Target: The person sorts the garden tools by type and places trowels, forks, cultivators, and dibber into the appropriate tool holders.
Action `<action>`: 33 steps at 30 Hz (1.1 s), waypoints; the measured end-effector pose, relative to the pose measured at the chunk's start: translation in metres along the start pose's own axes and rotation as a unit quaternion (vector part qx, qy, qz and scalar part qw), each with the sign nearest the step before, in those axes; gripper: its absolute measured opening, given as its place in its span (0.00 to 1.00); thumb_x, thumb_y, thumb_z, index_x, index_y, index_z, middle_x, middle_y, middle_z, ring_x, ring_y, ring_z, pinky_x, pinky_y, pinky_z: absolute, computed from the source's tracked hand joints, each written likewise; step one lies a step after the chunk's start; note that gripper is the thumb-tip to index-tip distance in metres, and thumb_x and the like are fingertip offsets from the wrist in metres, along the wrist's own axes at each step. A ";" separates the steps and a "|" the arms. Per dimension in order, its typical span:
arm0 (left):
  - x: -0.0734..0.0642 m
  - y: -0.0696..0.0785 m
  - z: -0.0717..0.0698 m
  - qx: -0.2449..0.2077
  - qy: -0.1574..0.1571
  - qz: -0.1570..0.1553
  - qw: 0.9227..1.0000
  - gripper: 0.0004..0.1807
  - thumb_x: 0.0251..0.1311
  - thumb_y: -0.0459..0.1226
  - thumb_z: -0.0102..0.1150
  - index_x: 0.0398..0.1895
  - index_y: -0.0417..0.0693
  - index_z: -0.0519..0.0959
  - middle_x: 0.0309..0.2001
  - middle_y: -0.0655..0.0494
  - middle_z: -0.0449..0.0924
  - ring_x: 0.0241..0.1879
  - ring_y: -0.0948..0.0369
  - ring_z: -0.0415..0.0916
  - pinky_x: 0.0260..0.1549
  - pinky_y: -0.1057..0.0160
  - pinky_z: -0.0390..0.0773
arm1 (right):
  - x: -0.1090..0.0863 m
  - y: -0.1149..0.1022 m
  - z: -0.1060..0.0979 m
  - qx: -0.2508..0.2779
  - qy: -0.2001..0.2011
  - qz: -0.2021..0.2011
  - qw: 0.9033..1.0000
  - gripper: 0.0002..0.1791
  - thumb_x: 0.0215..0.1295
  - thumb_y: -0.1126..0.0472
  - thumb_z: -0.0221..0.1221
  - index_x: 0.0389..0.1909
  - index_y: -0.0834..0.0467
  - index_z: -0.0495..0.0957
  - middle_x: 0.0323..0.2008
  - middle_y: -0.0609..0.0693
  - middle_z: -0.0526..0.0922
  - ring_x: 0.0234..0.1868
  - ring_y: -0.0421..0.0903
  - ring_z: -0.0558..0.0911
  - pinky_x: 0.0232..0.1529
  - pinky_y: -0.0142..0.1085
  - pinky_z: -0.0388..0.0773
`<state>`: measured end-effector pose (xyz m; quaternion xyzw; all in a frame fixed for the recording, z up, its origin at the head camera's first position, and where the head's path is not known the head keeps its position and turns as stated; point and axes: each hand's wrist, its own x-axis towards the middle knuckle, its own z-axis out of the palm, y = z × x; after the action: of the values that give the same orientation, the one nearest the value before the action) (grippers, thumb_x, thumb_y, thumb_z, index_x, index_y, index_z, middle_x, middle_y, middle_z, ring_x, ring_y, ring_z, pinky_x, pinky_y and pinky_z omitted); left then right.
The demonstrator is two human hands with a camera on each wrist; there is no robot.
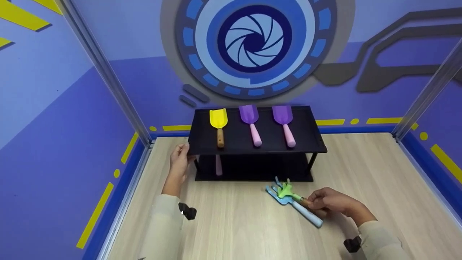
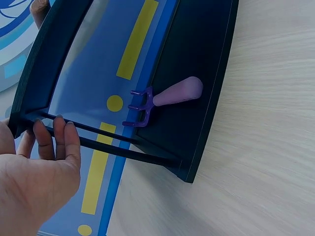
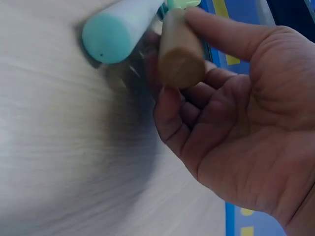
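In the head view, my left hand (image 1: 177, 164) grips the left front corner of a black two-tier shelf (image 1: 271, 142). The left wrist view shows its fingers curled at the upper tier, beside the thin posts. With my right hand (image 1: 334, 201) I hold a small green garden rake (image 1: 286, 190) by its wooden handle (image 3: 181, 59), thumb and fingers around it. The rake's head overlaps a light-blue garden fork (image 1: 306, 213), which lies on the table just in front of the shelf. Part of the wooden handle is hidden behind my fingers.
On the top tier lie a yellow shovel (image 1: 218, 119) and two purple shovels with pink handles, one in the middle (image 1: 249, 115) and one farther right (image 1: 283, 115). A purple fork (image 2: 178, 92) with a pink handle rests on the lower tier. Printed walls (image 1: 137, 79) enclose the wooden table (image 1: 231, 224).
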<state>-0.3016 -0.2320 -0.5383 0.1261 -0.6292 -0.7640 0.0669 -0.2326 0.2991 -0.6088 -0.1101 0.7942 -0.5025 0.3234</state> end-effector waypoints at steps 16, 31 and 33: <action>-0.001 0.000 -0.002 0.023 -0.005 0.003 1.000 0.15 0.86 0.45 0.46 0.56 0.44 0.75 0.44 0.58 0.79 0.43 0.64 0.82 0.62 0.56 0.81 | -0.007 0.013 -0.008 0.196 -0.099 -0.031 0.975 0.27 0.77 0.64 0.57 0.73 0.71 0.71 0.49 0.51 0.88 0.37 0.38 0.85 0.32 0.26 0.83; -0.004 0.000 -0.001 0.025 -0.002 0.002 1.000 0.13 0.85 0.44 0.46 0.52 0.45 0.74 0.43 0.59 0.79 0.43 0.65 0.82 0.61 0.58 0.81 | 0.008 -0.003 0.016 0.279 -0.048 -0.041 0.958 0.29 0.79 0.63 0.58 0.76 0.68 0.68 0.52 0.54 0.86 0.37 0.38 0.85 0.35 0.26 0.85; -0.004 0.001 -0.001 0.030 -0.003 0.004 1.000 0.13 0.85 0.45 0.46 0.52 0.45 0.74 0.44 0.59 0.79 0.44 0.65 0.82 0.61 0.58 0.81 | 0.011 -0.006 0.020 0.298 -0.035 -0.041 0.953 0.30 0.79 0.64 0.59 0.77 0.67 0.67 0.52 0.55 0.86 0.37 0.38 0.84 0.34 0.25 0.85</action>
<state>-0.2978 -0.2317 -0.5374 0.1227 -0.6526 -0.7449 0.0642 -0.2294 0.2757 -0.6138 -0.0585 0.5915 -0.7247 0.3485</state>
